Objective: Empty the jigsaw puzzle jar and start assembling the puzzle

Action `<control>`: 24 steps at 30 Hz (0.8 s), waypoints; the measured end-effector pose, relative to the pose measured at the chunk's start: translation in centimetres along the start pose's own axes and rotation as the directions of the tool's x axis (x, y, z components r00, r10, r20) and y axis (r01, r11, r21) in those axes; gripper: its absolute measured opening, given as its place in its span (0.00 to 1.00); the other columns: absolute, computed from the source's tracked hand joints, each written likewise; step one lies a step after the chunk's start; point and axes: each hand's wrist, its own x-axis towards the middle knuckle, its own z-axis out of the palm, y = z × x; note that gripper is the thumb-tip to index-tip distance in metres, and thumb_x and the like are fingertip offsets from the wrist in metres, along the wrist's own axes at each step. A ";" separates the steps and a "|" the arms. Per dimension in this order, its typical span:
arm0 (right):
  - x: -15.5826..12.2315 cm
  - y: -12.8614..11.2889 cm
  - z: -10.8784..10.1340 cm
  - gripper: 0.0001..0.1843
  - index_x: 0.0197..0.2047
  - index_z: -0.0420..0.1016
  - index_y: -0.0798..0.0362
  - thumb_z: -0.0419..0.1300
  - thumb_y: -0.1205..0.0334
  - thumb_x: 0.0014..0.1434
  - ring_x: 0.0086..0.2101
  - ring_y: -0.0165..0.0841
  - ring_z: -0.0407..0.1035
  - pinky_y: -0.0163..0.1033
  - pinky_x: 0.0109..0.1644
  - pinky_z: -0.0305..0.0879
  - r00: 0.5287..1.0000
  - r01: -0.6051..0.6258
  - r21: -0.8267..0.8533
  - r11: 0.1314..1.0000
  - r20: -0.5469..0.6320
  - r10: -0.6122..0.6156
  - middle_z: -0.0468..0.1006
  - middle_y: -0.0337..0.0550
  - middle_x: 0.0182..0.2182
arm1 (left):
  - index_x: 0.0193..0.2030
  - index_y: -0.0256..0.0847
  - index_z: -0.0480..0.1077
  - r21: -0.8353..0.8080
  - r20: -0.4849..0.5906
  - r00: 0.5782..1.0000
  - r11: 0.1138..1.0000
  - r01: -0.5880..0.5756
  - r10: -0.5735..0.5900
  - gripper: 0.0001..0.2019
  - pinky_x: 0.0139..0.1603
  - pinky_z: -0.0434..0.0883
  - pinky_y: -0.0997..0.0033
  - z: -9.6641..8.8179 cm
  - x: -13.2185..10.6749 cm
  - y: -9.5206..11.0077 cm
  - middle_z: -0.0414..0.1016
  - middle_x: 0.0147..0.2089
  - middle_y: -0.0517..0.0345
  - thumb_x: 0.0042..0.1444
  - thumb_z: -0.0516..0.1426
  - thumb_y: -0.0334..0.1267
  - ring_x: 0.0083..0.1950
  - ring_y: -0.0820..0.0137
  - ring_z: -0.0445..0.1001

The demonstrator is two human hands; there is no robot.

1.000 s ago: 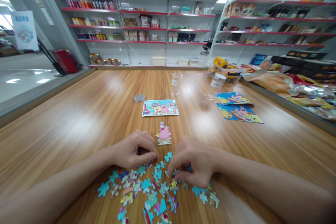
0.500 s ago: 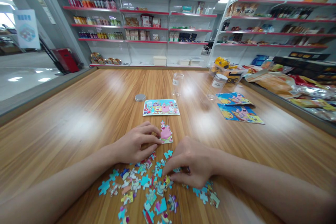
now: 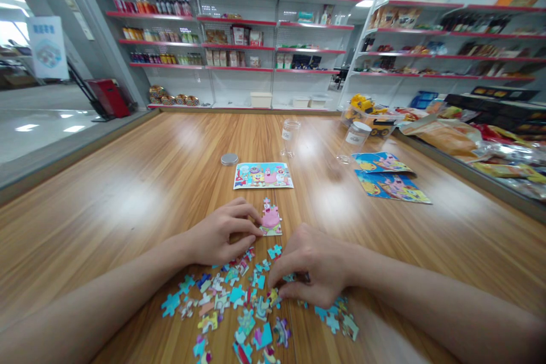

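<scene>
My left hand (image 3: 226, 231) rests on the table with fingers apart and slightly bent, its fingertips touching the left edge of a small joined puzzle section (image 3: 271, 219) that shows a pink starfish figure. Below it, my right hand (image 3: 313, 264) is curled low over loose jigsaw pieces (image 3: 237, 296). Its thumb and index finger close on a small yellow puzzle piece (image 3: 273, 297); the other fingers are tucked under and partly hidden. Several pieces lie under and around this hand. Beyond both hands lies a picture card (image 3: 263, 176) with cartoon figures.
Two clear jars stand farther back, an uncapped jar (image 3: 290, 139) and a lidded jar (image 3: 354, 142). A silver lid (image 3: 229, 159) lies left of the card. Blue cartoon sheets (image 3: 392, 185) are at right, near a bin of yellow toy trucks (image 3: 369, 114) and packaged goods (image 3: 452, 131).
Both hands keep nearly the same pose and place. The whole view shifts very slightly; no piece has visibly moved on the table.
</scene>
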 end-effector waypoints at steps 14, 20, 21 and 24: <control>-0.4 -0.1 -0.4 0.19 0.49 0.79 0.49 0.58 0.67 0.55 0.24 0.27 0.70 0.32 0.28 0.60 0.997 0.007 0.027 1.000 0.075 -0.009 0.79 0.36 0.25 | 0.41 0.37 0.80 -0.350 -0.137 0.919 0.886 0.305 -0.371 0.11 0.38 0.69 0.71 -0.9 -0.1 -0.9 0.71 0.39 0.52 0.64 0.57 0.38 0.39 0.70 0.72; -0.1 -0.4 -0.5 0.13 0.44 0.79 0.52 0.60 0.65 0.55 0.23 0.27 0.69 0.31 0.26 0.58 0.997 -0.039 0.004 0.999 0.070 0.039 0.77 0.35 0.22 | 0.39 0.35 0.81 -0.228 -0.086 0.947 0.931 0.285 -0.311 0.11 0.37 0.68 0.72 -0.7 0.1 -0.3 0.72 0.38 0.52 0.63 0.56 0.35 0.38 0.71 0.72; -0.1 -0.4 -0.5 0.13 0.44 0.79 0.51 0.60 0.65 0.55 0.22 0.27 0.69 0.31 0.26 0.57 0.997 -0.047 -0.010 0.999 0.063 0.047 0.76 0.34 0.21 | 0.38 0.35 0.81 -0.196 -0.093 0.951 0.942 0.273 -0.295 0.11 0.37 0.69 0.72 -0.6 0.2 -0.1 0.72 0.38 0.52 0.62 0.56 0.35 0.37 0.71 0.72; -0.1 -0.3 -0.5 0.11 0.42 0.78 0.52 0.61 0.62 0.56 0.21 0.27 0.68 0.31 0.24 0.55 0.996 -0.074 -0.059 0.996 0.042 0.077 0.75 0.34 0.20 | 0.36 0.34 0.80 -0.126 -0.112 0.960 0.962 0.243 -0.257 0.11 0.38 0.70 0.71 -0.4 0.3 0.2 0.71 0.38 0.51 0.62 0.56 0.33 0.37 0.70 0.72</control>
